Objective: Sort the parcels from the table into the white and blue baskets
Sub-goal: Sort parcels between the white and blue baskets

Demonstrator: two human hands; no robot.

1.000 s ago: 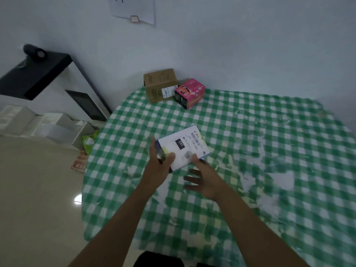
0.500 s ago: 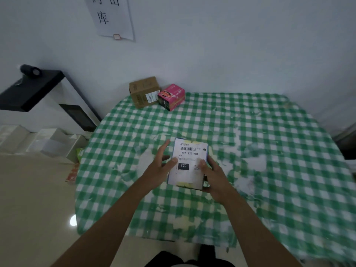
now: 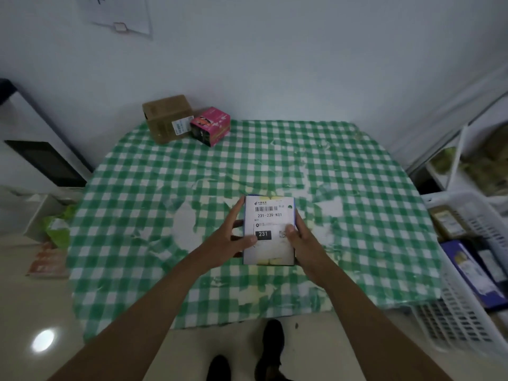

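Note:
A small parcel [image 3: 270, 215] with a white shipping label reading 231-239-K01 is held above the table, label facing me. My left hand [image 3: 232, 240] grips its left edge, thumb on the label. My right hand [image 3: 301, 240] grips its right edge, thumb also on the label. A brown cardboard box [image 3: 165, 119] and a pink box [image 3: 211, 126] stand at the table's far left corner. A white basket [image 3: 464, 312] stands on the floor at the right, with parcels inside. No blue basket is in view.
The table [image 3: 247, 166] wears a green and white checked cloth. White shelving [image 3: 467, 149] stands at the right behind the basket. A black and white cabinet [image 3: 35, 155] and some green and red packets [image 3: 55, 235] lie on the floor at the left. My shoes [image 3: 270, 342] show below.
The parcel has been lifted off the table and turned upright with its label toward me. My right hand went from the cloth to gripping its right edge. The view has swung right.

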